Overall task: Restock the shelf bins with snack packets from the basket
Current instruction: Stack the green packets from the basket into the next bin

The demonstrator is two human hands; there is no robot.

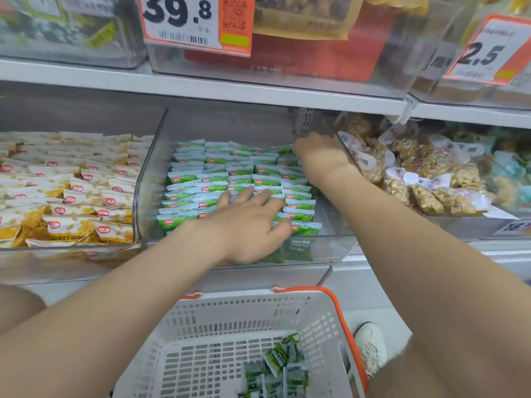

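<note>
Right under the camera: white basket (244, 311) with an orange handle, just a small heap of green packets (283, 366) in its near right corner. Tucked beside its right rim, a white shoe (372, 344) on the floor.

Next up, 2 bare forearms reaching over the basket into the clear middle bin (149, 173), blocking part of its front wall. Left hand (247, 225) lying flat on the front rows of green snack packets (230, 173), fingers spread, pinching nothing. Right hand (319, 156) deeper in, at the back right corner over the last rows; only the back of it showing, fingers hidden, so can't tell about any grip.

Left neighbour bin packed with yellow packets (71, 191), right one stuffed with bagged nut clusters (425, 173).

Furthest up, 2 orange price labels on the upper shelf bins: a 39.8 tag (195, 21) and a 2.5 tag (485, 53).
</note>
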